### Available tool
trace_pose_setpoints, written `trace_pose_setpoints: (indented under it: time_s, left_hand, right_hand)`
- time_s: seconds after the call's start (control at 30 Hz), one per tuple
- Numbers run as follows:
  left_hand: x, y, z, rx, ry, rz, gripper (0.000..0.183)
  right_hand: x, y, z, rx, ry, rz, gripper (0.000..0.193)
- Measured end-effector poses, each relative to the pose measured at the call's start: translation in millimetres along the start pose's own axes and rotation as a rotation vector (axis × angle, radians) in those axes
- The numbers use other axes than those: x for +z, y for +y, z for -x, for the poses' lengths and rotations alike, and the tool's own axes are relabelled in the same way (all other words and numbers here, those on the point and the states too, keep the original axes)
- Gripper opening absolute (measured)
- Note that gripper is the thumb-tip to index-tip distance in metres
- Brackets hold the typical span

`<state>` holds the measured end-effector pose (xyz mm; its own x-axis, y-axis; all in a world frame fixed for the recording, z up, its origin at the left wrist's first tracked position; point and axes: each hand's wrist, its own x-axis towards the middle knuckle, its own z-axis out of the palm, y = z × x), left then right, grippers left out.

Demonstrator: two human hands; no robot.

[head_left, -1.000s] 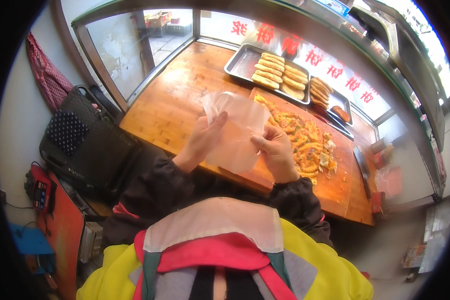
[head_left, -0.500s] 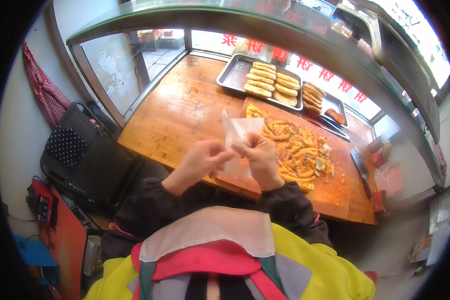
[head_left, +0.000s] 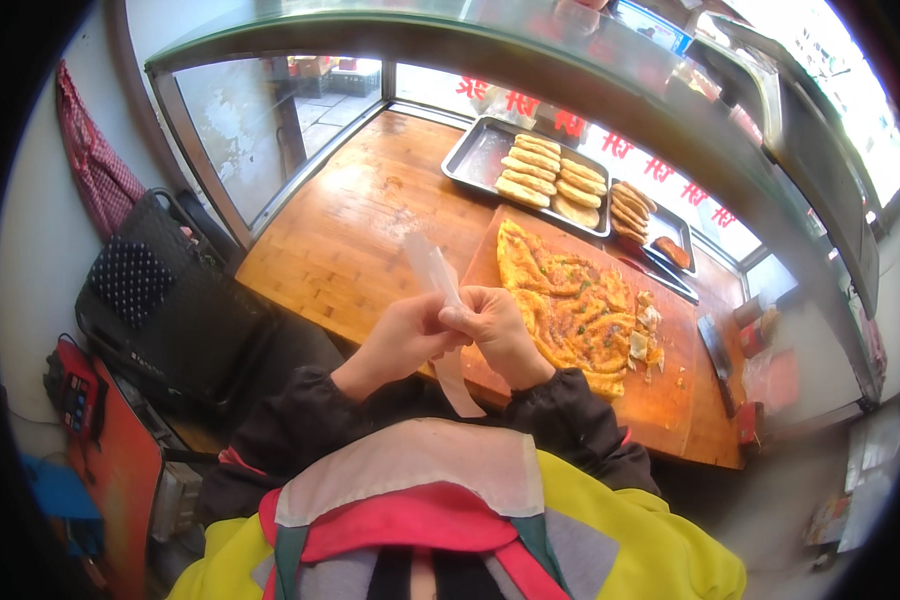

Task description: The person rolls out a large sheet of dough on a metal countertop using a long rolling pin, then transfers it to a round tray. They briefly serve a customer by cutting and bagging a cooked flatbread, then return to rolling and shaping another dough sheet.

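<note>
Between my two hands is a thin, translucent white bag [head_left: 428, 262], drawn into a narrow strip; its upper end sticks up and its lower end hangs below my fingers. My left hand [head_left: 398, 338] pinches it from the left. Closed on the same spot from the right is my right hand [head_left: 503, 332], thumb against the bag. Both hands are over the near edge of the wooden table. Just beyond my right hand, a large golden flatbread [head_left: 570, 290] with green flecks covers much of a wooden cutting board [head_left: 670, 412]; broken scraps [head_left: 646, 340] lie at its right side.
At the back, a metal tray [head_left: 478, 150] holds stacked oblong breads [head_left: 530, 170]. A smaller tray [head_left: 685, 232] beside it has browner pieces. A cleaver [head_left: 716, 360] lies at the right. Glass panels and a shelf [head_left: 390, 58] enclose the table [head_left: 340, 220]. Black bag [head_left: 170, 310] at left.
The white bag has turned from spread out to a narrow strip. My hands have come together, the right one moving left and slightly down. The view has shifted a little.
</note>
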<state>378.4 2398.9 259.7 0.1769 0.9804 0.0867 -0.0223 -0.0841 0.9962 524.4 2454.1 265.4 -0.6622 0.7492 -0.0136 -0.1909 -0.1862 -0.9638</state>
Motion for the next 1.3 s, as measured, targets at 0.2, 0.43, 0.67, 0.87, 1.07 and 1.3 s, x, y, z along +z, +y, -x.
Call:
trace_pose_setpoints:
  time_s: [0.2, 0.43, 0.67, 0.87, 1.07, 1.3]
  left_hand:
    - [-8, -5, 1, -0.013, -0.041, 0.247, 0.014]
    - [-27, -12, 3, -0.004, 0.153, 0.628, 0.013]
    - [-32, 5, 10, 0.244, 0.056, 1.125, 0.005]
    - [-59, -24, 9, 0.299, 0.098, 1.155, 0.008]
    - [-79, -58, 3, 0.082, 0.500, 1.004, 0.011]
    - [-36, -86, 21, -0.179, 0.245, 0.824, 0.014]
  right_hand:
    - [-2, -4, -4, -0.020, -0.026, 0.027, 0.023]
    - [-40, -4, -13, -0.284, 0.166, 0.605, 0.027]
    - [-61, 15, -36, -0.318, 0.454, 1.341, 0.021]
    - [-52, 16, -34, -0.382, -0.115, 1.054, 0.020]
    - [-7, 11, -9, 0.094, -0.077, -0.254, 0.037]
    - [-8, 13, -1, -0.124, -0.139, -0.283, 0.037]
